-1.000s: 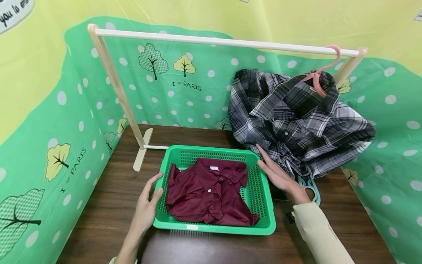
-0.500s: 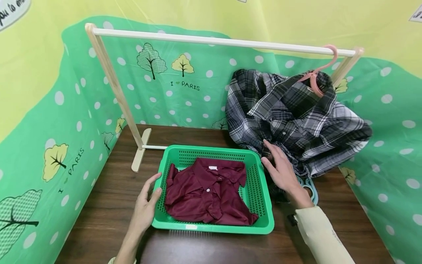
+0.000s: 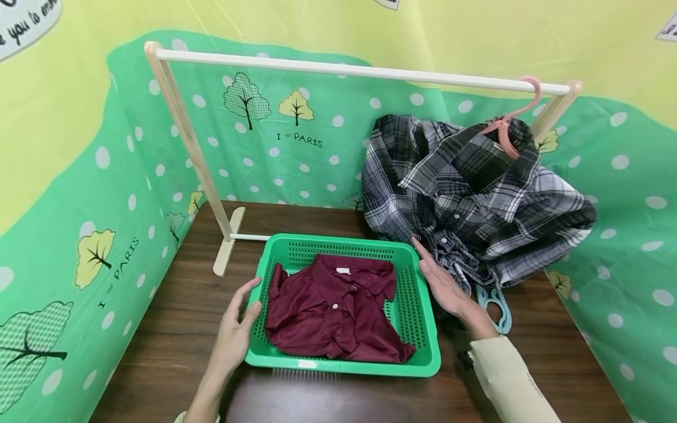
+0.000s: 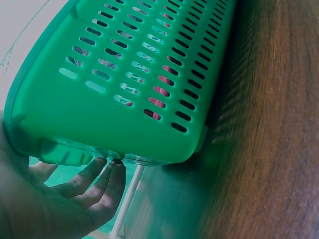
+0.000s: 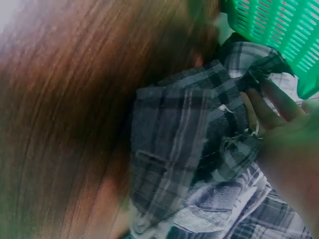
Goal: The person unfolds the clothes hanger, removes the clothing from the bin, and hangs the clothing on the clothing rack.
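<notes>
A green plastic basket point(image 3: 344, 369) stands on the table with a maroon shirt point(image 3: 317, 317) lying in it, collar toward the back. My left hand point(image 3: 235, 329) touches the basket's left end; in the left wrist view its fingers point(image 4: 112, 194) lie against the outer wall below the rim. Along the basket's right end is my right hand point(image 3: 446, 291), fingers stretched forward between basket and plaid shirt. A black, grey and white plaid shirt point(image 3: 460, 176) hangs on a pink hanger point(image 3: 508, 138). In the right wrist view, plaid cloth point(image 5: 174, 129) surrounds that hand's fingers; contact is unclear.
A wooden rack with a white rod point(image 3: 338, 68) spans the back, its left foot point(image 3: 228, 241) behind the basket. A light-blue hanger point(image 3: 497, 308) lies on the brown table point(image 3: 169, 335) at the right. Patterned green and yellow cloth point(image 3: 296, 170) encloses the table.
My right hand lifted slightly away from the basket's right end over the plaid cloth, then came back down beside it. The left hand and basket hold their places.
</notes>
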The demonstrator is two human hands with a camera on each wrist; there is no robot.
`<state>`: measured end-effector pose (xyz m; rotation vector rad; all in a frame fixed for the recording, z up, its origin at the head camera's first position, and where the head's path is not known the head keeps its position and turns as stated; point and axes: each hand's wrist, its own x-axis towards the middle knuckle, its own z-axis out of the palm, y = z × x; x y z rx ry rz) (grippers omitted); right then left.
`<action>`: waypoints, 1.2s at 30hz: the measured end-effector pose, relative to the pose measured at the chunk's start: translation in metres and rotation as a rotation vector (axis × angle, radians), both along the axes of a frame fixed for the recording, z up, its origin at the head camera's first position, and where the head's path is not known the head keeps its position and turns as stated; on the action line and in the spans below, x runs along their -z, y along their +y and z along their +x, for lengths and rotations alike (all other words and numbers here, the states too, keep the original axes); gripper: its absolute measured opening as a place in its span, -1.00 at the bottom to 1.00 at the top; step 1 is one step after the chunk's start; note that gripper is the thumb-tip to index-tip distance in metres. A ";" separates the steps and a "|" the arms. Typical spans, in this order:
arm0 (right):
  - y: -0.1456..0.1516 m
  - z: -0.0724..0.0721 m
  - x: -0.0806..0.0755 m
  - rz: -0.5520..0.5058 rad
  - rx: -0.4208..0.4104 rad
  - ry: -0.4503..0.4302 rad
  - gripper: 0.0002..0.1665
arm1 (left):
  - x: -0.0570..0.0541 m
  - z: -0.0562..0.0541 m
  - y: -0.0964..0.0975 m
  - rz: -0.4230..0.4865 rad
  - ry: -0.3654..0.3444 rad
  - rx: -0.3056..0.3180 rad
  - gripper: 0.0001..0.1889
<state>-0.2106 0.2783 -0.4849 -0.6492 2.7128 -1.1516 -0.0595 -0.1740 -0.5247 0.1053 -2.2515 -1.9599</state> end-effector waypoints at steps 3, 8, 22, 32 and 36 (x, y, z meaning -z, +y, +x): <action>0.001 0.005 -0.002 -0.018 0.013 -0.002 -0.21 | 0.000 0.000 0.001 -0.006 0.000 -0.002 -0.48; 0.004 0.018 -0.008 -0.051 0.046 0.018 -0.20 | -0.001 0.000 0.001 -0.015 -0.003 -0.002 -0.48; 0.021 0.078 -0.017 -0.187 0.198 0.257 -0.29 | -0.001 0.001 0.001 -0.005 -0.011 -0.004 -0.48; 0.034 0.116 -0.009 -0.230 0.314 0.339 -0.30 | -0.001 0.001 0.001 0.008 0.002 0.008 -0.48; 0.040 0.127 -0.004 -0.226 0.407 0.338 -0.32 | -0.001 0.000 0.001 0.009 0.009 0.005 -0.48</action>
